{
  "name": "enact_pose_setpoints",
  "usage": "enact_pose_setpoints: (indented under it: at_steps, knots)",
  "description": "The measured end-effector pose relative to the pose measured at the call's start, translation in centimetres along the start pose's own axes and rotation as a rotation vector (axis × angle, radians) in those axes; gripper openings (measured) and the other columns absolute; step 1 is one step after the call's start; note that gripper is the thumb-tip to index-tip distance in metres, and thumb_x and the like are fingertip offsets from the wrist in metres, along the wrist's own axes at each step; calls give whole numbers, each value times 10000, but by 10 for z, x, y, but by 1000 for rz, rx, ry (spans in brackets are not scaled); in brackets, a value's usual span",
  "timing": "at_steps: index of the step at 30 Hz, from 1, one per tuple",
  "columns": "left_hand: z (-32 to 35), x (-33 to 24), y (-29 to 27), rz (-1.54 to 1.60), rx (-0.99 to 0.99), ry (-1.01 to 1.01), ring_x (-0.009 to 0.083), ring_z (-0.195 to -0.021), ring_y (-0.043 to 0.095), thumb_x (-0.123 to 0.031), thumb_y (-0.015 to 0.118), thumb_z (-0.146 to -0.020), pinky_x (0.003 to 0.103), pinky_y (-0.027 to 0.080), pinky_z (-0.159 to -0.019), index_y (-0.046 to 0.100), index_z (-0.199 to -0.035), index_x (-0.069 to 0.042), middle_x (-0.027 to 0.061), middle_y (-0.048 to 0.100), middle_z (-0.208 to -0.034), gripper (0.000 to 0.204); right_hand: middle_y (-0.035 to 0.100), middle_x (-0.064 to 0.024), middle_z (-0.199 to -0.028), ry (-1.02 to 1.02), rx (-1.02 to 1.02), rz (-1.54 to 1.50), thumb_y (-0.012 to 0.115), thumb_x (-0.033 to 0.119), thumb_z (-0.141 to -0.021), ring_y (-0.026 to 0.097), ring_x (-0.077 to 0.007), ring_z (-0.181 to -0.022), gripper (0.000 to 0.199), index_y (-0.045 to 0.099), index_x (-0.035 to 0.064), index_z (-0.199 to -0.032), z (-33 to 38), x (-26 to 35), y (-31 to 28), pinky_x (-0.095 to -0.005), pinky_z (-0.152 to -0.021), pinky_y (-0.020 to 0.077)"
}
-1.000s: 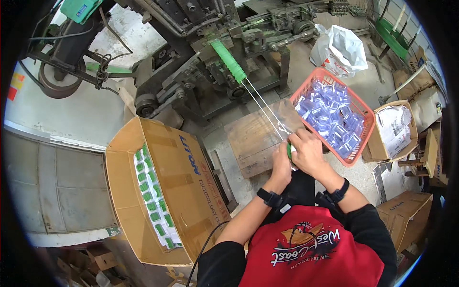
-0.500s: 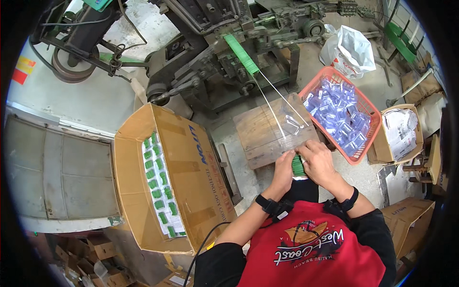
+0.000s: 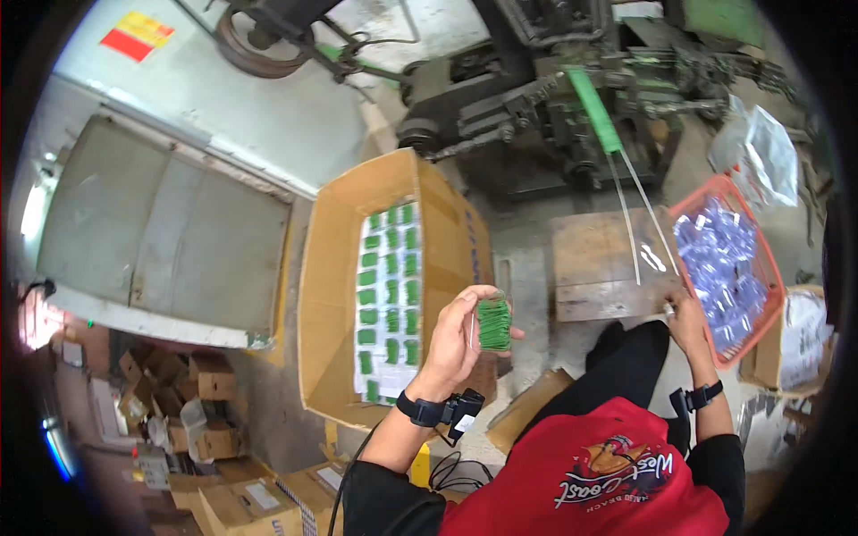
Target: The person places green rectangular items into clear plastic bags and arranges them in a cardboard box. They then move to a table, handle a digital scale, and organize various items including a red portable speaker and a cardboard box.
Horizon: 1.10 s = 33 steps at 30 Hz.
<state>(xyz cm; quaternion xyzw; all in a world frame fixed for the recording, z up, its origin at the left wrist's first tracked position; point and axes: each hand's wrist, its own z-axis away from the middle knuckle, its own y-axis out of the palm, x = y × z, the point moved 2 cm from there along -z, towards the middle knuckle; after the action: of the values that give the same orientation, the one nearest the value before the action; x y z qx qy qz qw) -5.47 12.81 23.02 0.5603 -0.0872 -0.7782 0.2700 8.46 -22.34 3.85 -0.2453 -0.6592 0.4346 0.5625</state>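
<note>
My left hand (image 3: 454,344) is closed around a pack of thin green pieces (image 3: 494,323), held up just right of the large cardboard box. Clear plastic seems to wrap the pack. Several similar green packs (image 3: 391,265) stand in rows on a white layer inside that cardboard box (image 3: 340,295). My right hand (image 3: 686,320) is at the right front corner of a wooden board (image 3: 594,237), close to the basket; its fingers are too small and blurred to make out. A red plastic basket (image 3: 770,308) is heaped with clear bluish plastic cases (image 3: 718,259).
Beyond the board stands a dark machine (image 3: 536,116), from which a green row of pieces (image 3: 594,109) slopes down along two thin rails (image 3: 626,219). A white plastic bag (image 3: 758,152) lies behind the basket. Another open carton (image 3: 791,344) sits at the right. Cartons (image 3: 255,509) are piled lower left.
Both hands were together on the green pack over the board's front edge. My left hand has carried it left toward the cardboard box; my right hand has parted from it. The view has swung left.
</note>
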Motion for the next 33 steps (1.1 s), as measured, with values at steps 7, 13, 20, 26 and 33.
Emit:
enact_pose_setpoints:
  at_steps: [7,13,20,26,33]
  knots:
    - [29,-49,-56,-85,-263,148,254,-649,649,-265,390,-963,319,552,-490,514,-1069,7,111,597,-818,317,579,-189,-1024,36,-70,40,537,-48,-710,563,-383,-942,337,562,28,-1037,-27,-25,16,-426,-804,457]
    - [38,-77,-97,-84,-384,255,204,-596,609,-210,486,-926,290,523,-573,578,-980,36,103,612,-779,268,564,-188,-1049,155,91,103,530,-65,-696,536,-385,-985,363,536,23,-1048,-43,-22,22,-431,-826,444]
    - [28,-91,-199,-88,-352,198,160,-645,606,-160,498,-920,277,542,-576,561,-997,12,78,617,-806,199,550,-213,-1098,9,-32,125,505,-76,-705,520,-393,-1027,397,521,-5,-1095,-45,-46,44,-415,-869,434]
    - [37,-49,-247,-224,-614,-105,101,-523,518,-110,533,-895,258,521,-485,550,-909,-49,5,513,-666,65,511,-221,-1207,48,108,4,508,-45,-744,491,-373,-1113,454,489,9,-1194,-47,-42,43,-400,-939,399]
    - [55,29,-291,-320,-431,-513,160,-506,534,-47,511,-844,301,508,-448,553,-880,-12,62,527,-682,65,539,-219,-1183,227,213,112,510,99,-863,537,-351,-1071,402,453,6,-1250,-52,-31,51,-387,-904,413]
